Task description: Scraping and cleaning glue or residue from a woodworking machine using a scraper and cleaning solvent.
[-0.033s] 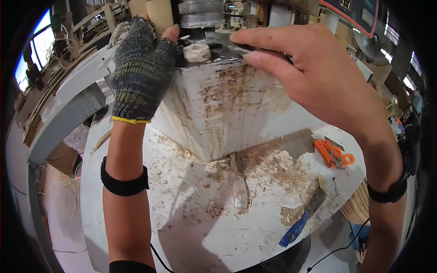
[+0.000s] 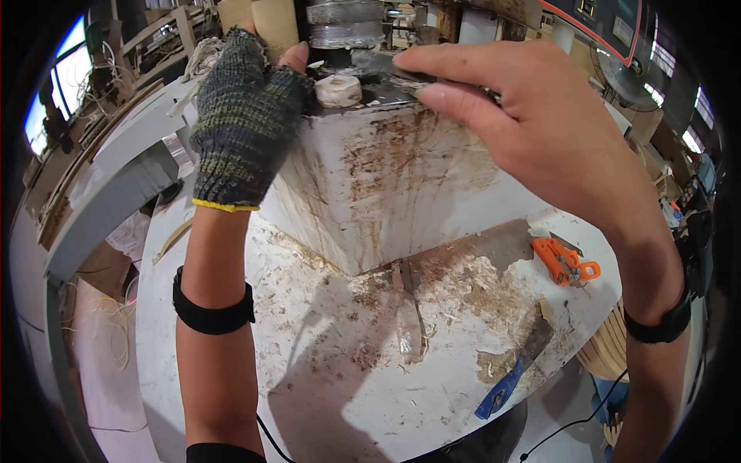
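My left hand (image 2: 248, 127), in a dark knitted fingerless glove with a yellow hem, is closed at the lower end of a pale wooden piece (image 2: 275, 23); its fingertips are mostly hidden. My right hand (image 2: 517, 116) is bare. Its index finger and thumb stretch out, apart, over the dark, glue-smeared top plate (image 2: 378, 99) of a machine. A dark edge lies in the gap between them; I cannot make out what it is. Between the hands, a whitish, crusted round knob (image 2: 338, 91) sits on the plate. Behind it stands a ridged, film-like cylinder (image 2: 345, 23).
Below the plate is a white, brown-stained housing (image 2: 386, 185) on a white table (image 2: 309, 417) strewn with scraps. An orange-handled tool (image 2: 563, 261), a blue-handled scraper (image 2: 513, 378) and a clear plastic strip (image 2: 409, 336) lie there. A fan (image 2: 621, 73) and control panel (image 2: 610, 23) stand at far right.
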`<action>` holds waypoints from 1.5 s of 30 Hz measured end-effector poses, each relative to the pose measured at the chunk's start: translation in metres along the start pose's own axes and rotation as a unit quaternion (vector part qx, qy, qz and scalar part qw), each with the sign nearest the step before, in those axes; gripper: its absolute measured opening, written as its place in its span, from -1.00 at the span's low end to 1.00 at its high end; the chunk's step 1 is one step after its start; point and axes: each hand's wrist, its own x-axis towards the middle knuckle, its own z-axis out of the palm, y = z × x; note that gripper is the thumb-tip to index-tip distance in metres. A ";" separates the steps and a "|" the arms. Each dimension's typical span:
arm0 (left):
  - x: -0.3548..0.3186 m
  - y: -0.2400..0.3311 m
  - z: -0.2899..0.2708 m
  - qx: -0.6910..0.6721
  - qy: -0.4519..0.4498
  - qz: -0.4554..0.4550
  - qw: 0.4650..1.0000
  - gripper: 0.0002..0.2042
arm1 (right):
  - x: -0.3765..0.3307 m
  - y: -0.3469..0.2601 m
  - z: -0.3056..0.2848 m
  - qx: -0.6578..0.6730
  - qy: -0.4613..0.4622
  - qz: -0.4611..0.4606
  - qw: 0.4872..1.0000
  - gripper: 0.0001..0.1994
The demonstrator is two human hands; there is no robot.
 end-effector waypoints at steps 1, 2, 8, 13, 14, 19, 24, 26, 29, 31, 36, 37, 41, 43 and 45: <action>-0.001 0.002 0.003 0.030 0.014 0.004 0.999 -0.61 | 0.003 -0.003 -0.002 -0.007 -0.006 0.012 1.000 -0.75; -0.001 0.003 0.003 0.022 0.016 -0.001 1.000 -0.59 | 0.005 -0.005 -0.004 -0.013 -0.009 0.022 1.000 -0.75; -0.003 0.001 0.003 0.030 0.031 0.021 0.999 -0.58 | 0.011 -0.007 -0.008 0.043 -0.049 0.085 0.994 -0.74; 0.001 -0.006 0.006 0.008 0.023 0.044 0.999 -0.62 | -0.014 0.039 -0.039 -0.140 0.005 0.076 0.987 -0.71; 0.002 -0.003 0.006 0.029 0.032 0.079 0.996 -0.62 | -0.020 0.050 -0.048 -0.121 0.018 0.078 0.989 -0.70; -0.008 0.008 0.005 -0.097 0.046 0.003 0.994 -0.62 | -0.052 0.008 -0.026 -0.009 0.002 0.140 0.990 -0.66; -0.002 -0.011 -0.012 -0.203 0.041 -0.028 0.978 -0.60 | -0.107 -0.002 -0.018 0.135 -0.075 0.293 0.944 -0.51; 0.000 -0.010 -0.020 -0.298 0.021 -0.105 0.948 -0.59 | -0.139 0.007 0.003 0.136 -0.067 0.268 0.951 -0.53; 0.001 -0.014 -0.016 -0.326 0.040 -0.124 0.936 -0.60 | -0.176 0.016 0.027 0.095 -0.081 0.274 0.954 -0.56; 0.002 0.002 -0.018 -0.286 0.021 -0.145 0.947 -0.62 | -0.203 0.024 0.040 0.048 -0.104 0.303 0.946 -0.58; 0.004 -0.002 -0.029 -0.265 -0.090 -0.095 0.955 -0.52 | -0.235 0.028 0.054 -0.002 -0.048 0.271 0.961 -0.62; 0.005 -0.004 -0.027 -0.295 -0.113 -0.061 0.947 -0.47 | -0.243 0.029 0.052 -0.023 -0.042 0.275 0.960 -0.63; 0.015 -0.006 -0.039 -0.242 -0.172 -0.066 0.953 -0.63 | -0.277 0.037 0.062 -0.004 0.051 0.303 0.952 -0.66; 0.017 -0.012 -0.044 -0.277 -0.124 -0.196 0.933 -0.70 | -0.280 0.042 0.067 -0.011 0.106 0.315 0.943 -0.69; 0.012 -0.013 -0.042 -0.174 -0.110 -0.160 0.966 -0.71 | -0.281 0.044 0.071 0.014 0.087 0.306 0.948 -0.69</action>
